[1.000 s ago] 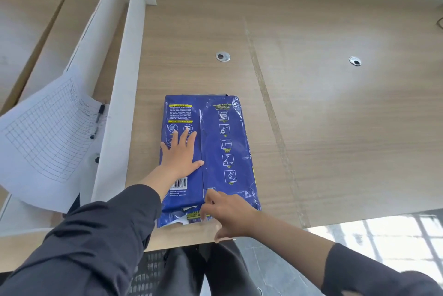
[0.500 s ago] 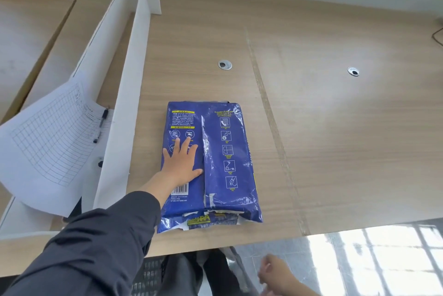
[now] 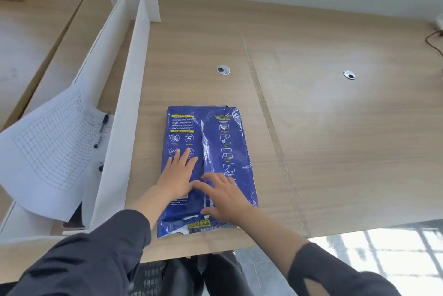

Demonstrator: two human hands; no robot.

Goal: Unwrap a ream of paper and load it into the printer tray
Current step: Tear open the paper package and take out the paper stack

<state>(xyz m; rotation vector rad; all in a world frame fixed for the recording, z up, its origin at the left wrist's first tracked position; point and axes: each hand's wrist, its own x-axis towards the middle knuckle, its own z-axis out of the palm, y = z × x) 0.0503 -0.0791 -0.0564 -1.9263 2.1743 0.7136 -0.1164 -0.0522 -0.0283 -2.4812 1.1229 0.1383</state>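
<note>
1. The left hand [image 3: 178,177] lies flat, palm down, on the left half of the ream of paper [image 3: 211,152]; its grip is fully open, fingers spread and pointing away from the person, closing on nothing.
2. The right hand [image 3: 224,196] rests on the ream's nearer right part, its grip also open, fingers spread and reaching leftward to the centre seam, where its fingertips touch the left hand's thumb side. It has hold of nothing.
3. The ream, in a shiny blue wrapper with yellow and white print, lies flat on the worktop [image 3: 311,128] near its front edge, long side running away from the person.
4. At the ream's near end the wrapper is torn [image 3: 184,229], with white showing through.
5. Left of the ream stands a white divider [image 3: 124,128], upright and just beside it.
6. Beyond the divider a gridded sheet [image 3: 48,149] lies curled, with a pen [image 3: 104,122] at its right edge.
7. Two round cable grommets [image 3: 223,70] sit in the worktop, well beyond the ream.
</note>
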